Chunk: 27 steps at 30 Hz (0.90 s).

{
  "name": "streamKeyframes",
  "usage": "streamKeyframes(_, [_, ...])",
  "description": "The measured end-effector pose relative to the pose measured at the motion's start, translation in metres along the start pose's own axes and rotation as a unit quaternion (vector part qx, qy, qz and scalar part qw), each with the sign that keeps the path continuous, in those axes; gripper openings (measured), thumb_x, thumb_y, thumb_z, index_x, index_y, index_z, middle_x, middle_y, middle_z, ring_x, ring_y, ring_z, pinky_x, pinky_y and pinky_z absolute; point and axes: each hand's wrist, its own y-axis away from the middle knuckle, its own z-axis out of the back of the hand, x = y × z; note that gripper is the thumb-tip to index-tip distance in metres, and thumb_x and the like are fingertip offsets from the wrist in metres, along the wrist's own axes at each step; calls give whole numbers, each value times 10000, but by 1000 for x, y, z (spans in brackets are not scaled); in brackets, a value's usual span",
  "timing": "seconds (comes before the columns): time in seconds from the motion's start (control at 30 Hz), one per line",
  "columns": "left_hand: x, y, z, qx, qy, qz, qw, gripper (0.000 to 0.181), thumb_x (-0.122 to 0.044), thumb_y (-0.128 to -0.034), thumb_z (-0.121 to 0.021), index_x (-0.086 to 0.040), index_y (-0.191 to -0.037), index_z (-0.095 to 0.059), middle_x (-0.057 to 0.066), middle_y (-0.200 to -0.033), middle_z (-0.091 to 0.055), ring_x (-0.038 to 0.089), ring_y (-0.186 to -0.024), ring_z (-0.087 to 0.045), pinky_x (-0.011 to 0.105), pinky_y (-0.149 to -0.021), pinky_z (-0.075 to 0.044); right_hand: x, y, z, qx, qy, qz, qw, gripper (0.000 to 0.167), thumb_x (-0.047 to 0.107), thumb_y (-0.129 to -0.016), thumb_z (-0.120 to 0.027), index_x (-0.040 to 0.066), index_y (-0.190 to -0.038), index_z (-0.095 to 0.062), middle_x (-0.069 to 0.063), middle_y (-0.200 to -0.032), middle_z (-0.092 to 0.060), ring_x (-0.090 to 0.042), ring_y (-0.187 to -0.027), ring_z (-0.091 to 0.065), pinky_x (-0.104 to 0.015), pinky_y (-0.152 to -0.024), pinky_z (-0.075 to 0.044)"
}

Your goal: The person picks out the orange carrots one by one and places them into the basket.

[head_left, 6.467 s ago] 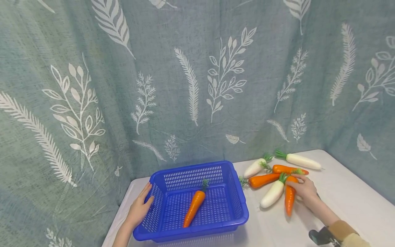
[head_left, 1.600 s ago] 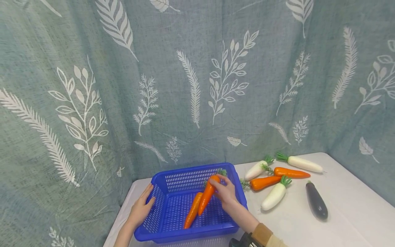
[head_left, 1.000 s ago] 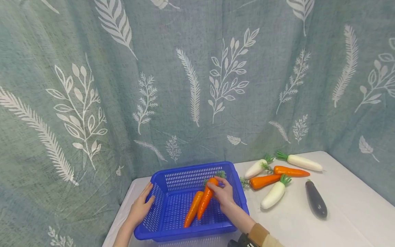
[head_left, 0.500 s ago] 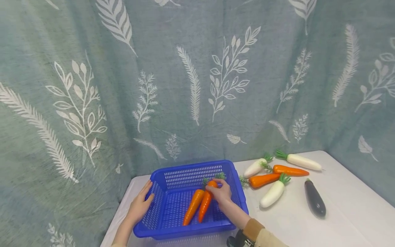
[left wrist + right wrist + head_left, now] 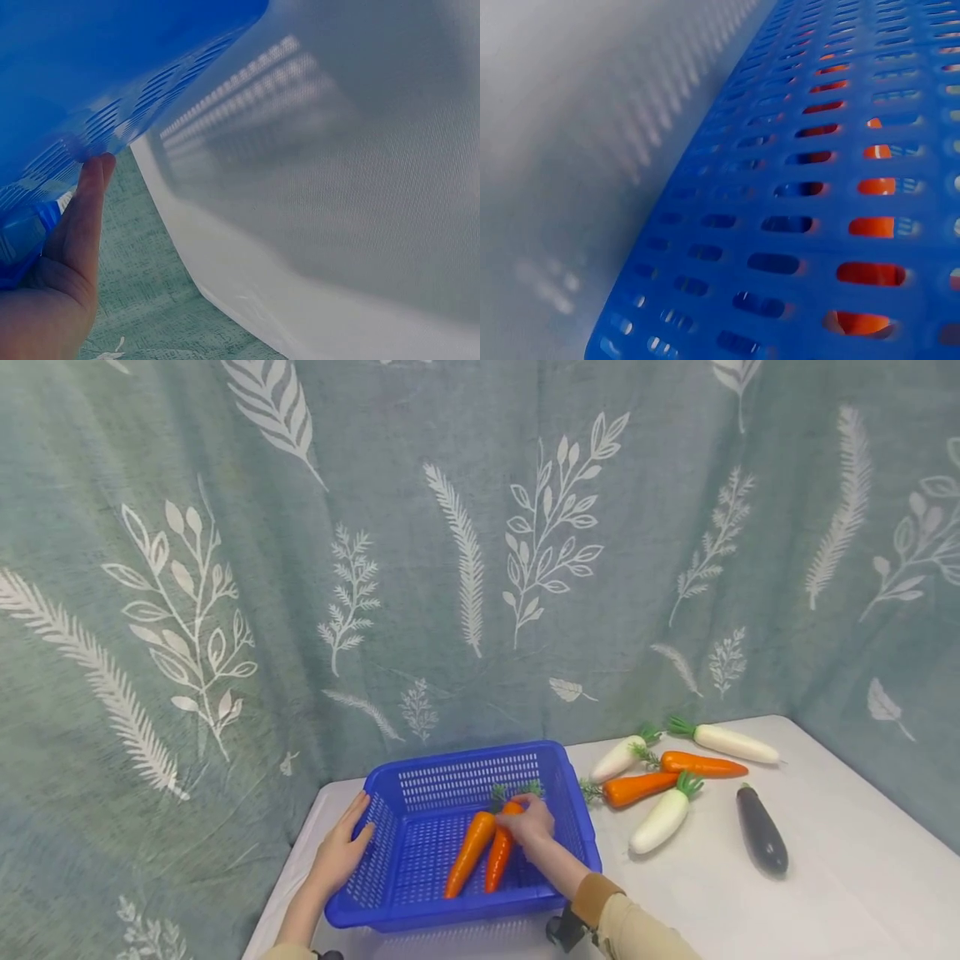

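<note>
A blue perforated plastic basket (image 5: 450, 912) stands on the table, with two orange carrots inside. My right hand (image 5: 534, 827) reaches into it and pinches the leafy end of the right carrot (image 5: 498, 862). That carrot lies at a slant beside the left carrot (image 5: 471, 853), leaves towards the back. In the right wrist view, orange carrot (image 5: 870, 274) shows through slots in the basket wall, while the hand is out of sight. At the basket's left side, my left hand (image 5: 339, 853) rests with straight fingers; its fingertips (image 5: 97, 169) touch the outer wall in the left wrist view.
Right of the basket lie two more carrots (image 5: 641, 789) (image 5: 705, 765), and three white radishes (image 5: 660, 827) (image 5: 618, 758) (image 5: 735, 742) with green tops. A dark eggplant (image 5: 762, 832) lies farther right on the white table (image 5: 697, 910). A green leaf-patterned curtain (image 5: 480, 568) hangs behind.
My right hand has brought a carrot from the table on the right into the basket and lowered it beside the other one. The eggplant has come into view. My left hand has stayed put.
</note>
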Motion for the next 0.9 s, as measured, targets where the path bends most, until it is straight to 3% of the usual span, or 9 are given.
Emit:
streamKeyframes(0.27, [-3, -2, 2, -56, 25, -137, 9999, 500, -67, -997, -469, 159, -1423, -336, 322, -1514, -256, 514, -1372, -244, 636, -1093, -230, 2, -1, 0, 218, 114, 68, 9997, 347, -1, -729, -773, -59, -1043, -638, -187, -919, -626, -289, -797, -608, -358, -648, -566])
streamKeyframes(0.57, [-4, -2, 1, 128, 0, 174, 9998, 509, -81, -1011, -453, 142, -1445, -309, 292, -1537, -232, 490, -1388, -233, 617, -1108, -218, -3, 0, -3, 471, 124, -146, 9987, 384, -63, -756, -732, -90, -1120, -614, -221, -965, -614, -265, -781, -604, -310, -606, -545])
streamKeyframes(0.9, [0, -3, 1, 135, -16, 168, 9998, 517, -103, -1016, -455, 126, -1455, -307, 278, -1546, -228, 484, -1393, -230, 625, -1104, -222, 0, 0, -5, 672, 279, -321, 9968, 433, -100, -733, -709, -80, -1155, -611, -196, -934, -598, -165, -580, -477, -192, -468, -379])
